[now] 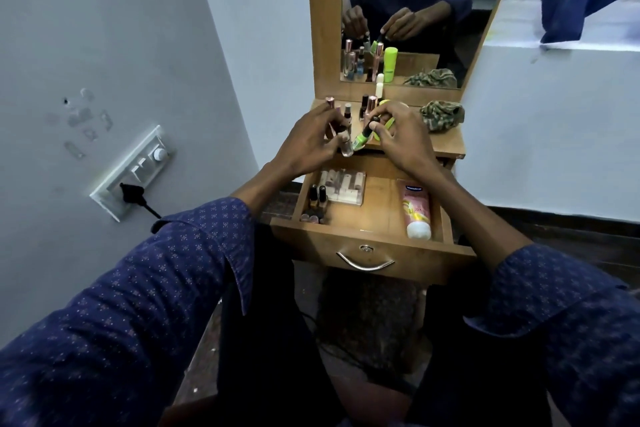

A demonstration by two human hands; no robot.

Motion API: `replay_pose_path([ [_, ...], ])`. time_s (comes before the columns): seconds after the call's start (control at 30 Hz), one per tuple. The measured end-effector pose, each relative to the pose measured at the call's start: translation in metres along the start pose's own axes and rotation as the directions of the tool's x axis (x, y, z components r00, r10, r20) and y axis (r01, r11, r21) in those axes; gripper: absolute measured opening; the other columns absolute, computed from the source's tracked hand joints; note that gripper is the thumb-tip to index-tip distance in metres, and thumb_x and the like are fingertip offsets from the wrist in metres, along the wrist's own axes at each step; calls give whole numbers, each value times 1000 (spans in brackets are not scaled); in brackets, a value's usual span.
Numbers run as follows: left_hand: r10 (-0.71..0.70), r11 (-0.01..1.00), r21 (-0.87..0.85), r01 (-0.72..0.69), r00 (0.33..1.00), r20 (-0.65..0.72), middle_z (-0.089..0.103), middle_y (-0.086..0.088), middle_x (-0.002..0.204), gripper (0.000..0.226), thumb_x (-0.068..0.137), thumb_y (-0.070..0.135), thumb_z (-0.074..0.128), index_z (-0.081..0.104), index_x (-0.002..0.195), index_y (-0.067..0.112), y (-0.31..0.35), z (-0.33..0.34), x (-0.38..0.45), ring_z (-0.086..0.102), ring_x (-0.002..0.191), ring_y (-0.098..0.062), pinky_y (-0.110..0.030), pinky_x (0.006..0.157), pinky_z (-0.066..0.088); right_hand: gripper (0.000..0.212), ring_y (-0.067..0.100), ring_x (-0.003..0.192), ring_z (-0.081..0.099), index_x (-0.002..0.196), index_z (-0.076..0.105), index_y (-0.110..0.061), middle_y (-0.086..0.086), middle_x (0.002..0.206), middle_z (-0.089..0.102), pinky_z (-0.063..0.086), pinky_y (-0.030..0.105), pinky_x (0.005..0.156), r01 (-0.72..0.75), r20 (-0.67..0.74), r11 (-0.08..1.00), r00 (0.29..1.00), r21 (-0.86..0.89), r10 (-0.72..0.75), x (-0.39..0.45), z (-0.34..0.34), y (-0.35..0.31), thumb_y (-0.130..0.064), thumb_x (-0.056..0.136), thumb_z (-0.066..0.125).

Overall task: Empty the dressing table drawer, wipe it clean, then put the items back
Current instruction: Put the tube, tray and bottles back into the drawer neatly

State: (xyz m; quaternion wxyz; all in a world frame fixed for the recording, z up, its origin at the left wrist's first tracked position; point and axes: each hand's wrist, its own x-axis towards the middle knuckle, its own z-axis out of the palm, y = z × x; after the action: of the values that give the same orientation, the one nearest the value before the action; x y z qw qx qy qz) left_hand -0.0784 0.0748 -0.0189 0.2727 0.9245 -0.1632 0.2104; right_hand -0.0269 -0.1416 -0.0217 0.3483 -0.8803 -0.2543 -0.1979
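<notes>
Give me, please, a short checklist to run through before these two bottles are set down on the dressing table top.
1. Left hand grips the clear bottle: ok.
2. Right hand pinches the green bottle: ok.
3. Bare space on the table top right of the standing bottles: ok.
4. Drawer emptied: not ok; pink tube, clear box and small bottles remain.
5. Cloth within reach for wiping: ok.
6. Bottle caps tight: cannot tell.
</notes>
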Motion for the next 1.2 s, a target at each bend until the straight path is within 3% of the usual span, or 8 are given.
replay_pose_path([
  [0.2,-96,995,19,94,988,119,64,3,106,21,93,27,75,72,111,16,-8,15,-43,63,87,-12,-30,76,55,17,5,80,52,107,70,-23,-6,98,61,47,29,70,-64,185,997,981,47,55,-42,38,0,-11,96,68],
  [0.47,-167,985,1,171,959,228,69,1,107,22,88,18,80,78,110,18,-18,25,-77,65,87,-11,-18,73,50,25,10,99,55,113,71,-26,-8,110,61,40,28,78,-132,299,991,946,-3,127,-74,77,-1,-8,96,67],
  [0.63,-177,982,-21,188,951,253,71,0,103,22,87,18,82,80,109,18,-20,26,-84,66,84,-14,-27,72,53,23,14,96,57,113,73,-21,-5,103,61,49,34,82,-131,310,991,943,6,122,-76,87,-4,-7,96,69],
  [0.87,-197,976,-34,215,940,280,72,7,100,23,85,18,84,81,107,21,-23,28,-87,66,79,-4,-6,64,42,21,13,96,54,105,77,-19,1,100,68,38,29,78,-127,334,991,936,30,109,-75,100,-5,-3,92,72],
  [1.03,-205,974,-32,225,930,305,71,9,94,23,83,20,87,81,105,20,-21,28,-84,64,78,-1,-6,65,42,25,13,84,64,100,74,-19,-2,90,72,56,35,75,-184,366,980,919,78,143,-74,106,-5,2,88,71],
  [1.2,-213,971,-30,238,914,345,75,8,94,24,80,20,90,81,102,18,-19,27,-82,67,80,-4,-7,66,45,24,19,87,67,111,69,-13,6,93,72,51,30,75,-312,403,942,883,123,240,-76,104,0,-3,89,72],
])
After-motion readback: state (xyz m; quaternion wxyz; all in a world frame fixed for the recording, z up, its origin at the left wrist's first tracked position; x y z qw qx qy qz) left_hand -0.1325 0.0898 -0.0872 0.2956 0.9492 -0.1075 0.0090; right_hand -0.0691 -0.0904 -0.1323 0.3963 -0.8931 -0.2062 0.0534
